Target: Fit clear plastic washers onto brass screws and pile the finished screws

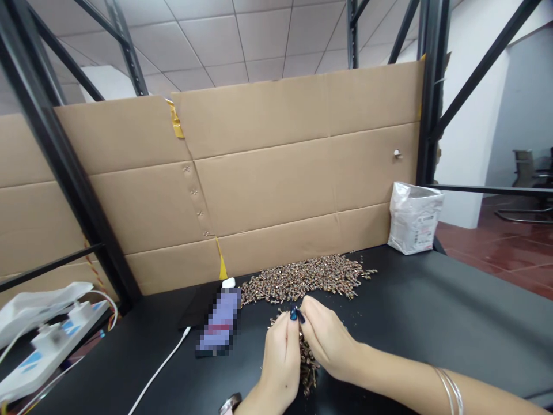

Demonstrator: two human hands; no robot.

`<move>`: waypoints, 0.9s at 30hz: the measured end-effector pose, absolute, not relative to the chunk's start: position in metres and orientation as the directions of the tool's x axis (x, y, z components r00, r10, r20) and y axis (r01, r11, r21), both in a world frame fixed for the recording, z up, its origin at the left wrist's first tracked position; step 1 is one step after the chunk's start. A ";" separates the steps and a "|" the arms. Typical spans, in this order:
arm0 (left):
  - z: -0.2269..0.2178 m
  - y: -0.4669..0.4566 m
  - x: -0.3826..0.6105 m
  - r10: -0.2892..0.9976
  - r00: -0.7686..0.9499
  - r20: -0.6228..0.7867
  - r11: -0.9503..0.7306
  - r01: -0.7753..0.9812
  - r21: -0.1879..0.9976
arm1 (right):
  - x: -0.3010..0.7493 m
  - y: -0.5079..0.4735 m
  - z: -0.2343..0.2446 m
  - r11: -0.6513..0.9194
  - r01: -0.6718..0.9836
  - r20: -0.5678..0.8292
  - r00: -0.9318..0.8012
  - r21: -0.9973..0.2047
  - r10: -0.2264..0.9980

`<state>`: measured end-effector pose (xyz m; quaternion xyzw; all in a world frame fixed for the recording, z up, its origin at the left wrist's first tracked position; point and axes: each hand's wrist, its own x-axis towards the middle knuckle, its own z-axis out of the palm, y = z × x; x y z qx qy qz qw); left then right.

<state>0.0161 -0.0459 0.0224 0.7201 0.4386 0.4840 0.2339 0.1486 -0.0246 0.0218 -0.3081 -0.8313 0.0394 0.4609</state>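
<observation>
My left hand (281, 357) and my right hand (330, 340) meet over the dark tabletop, thumbs close together and fingers curled closed. Dark blue nail polish shows where they meet. Whatever their fingertips pinch is too small or hidden to name. Below and between them lies a small heap of brown metallic screw-like pieces (307, 369), partly covered by the hands. Beyond them spreads a larger pile of the same pieces (306, 279), reaching toward the cardboard.
A pixelated phone (222, 320) lies left of the pile beside a white earbud-like case (228, 283) and a white cable (159, 369). At far left sits a power strip (56, 351) with plugs. A white bag (415, 219) stands back right against the cardboard wall (268, 190).
</observation>
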 end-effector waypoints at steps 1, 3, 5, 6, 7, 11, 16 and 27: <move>0.021 -0.045 0.016 0.876 0.124 0.466 -0.475 0.386 0.791 | 0.150 -0.021 0.024 0.824 0.517 0.762 -0.430 -0.233 0.485; 0.016 -0.039 0.014 0.907 0.077 0.414 -0.413 0.358 0.837 | 0.153 -0.013 0.026 0.825 0.564 0.794 -0.490 -0.026 0.360; 0.014 -0.031 0.009 0.925 0.054 0.375 -0.370 0.347 0.862 | 0.157 -0.005 0.028 0.816 0.566 0.805 -0.534 0.113 0.260; 0.015 -0.027 0.005 0.931 0.049 0.363 -0.355 0.364 0.861 | 0.160 -0.002 0.030 0.818 0.557 0.793 -0.559 0.142 0.242; 0.016 -0.023 0.001 0.936 0.055 0.347 -0.337 0.416 0.845 | 0.164 0.001 0.032 0.827 0.544 0.773 -0.583 0.142 0.251; 0.028 -0.017 -0.013 0.927 0.122 0.353 -0.328 0.718 0.613 | 0.184 0.010 0.043 0.844 0.533 0.646 -0.627 -0.052 0.435; 0.033 -0.021 -0.014 0.923 0.213 0.320 -0.319 0.889 0.330 | 0.199 0.037 0.033 0.756 0.631 0.583 -0.552 -0.176 0.596; 0.037 -0.022 -0.014 0.875 0.190 0.445 -0.422 0.751 0.508 | 0.190 0.069 0.010 0.683 0.725 0.549 -0.537 -0.088 0.641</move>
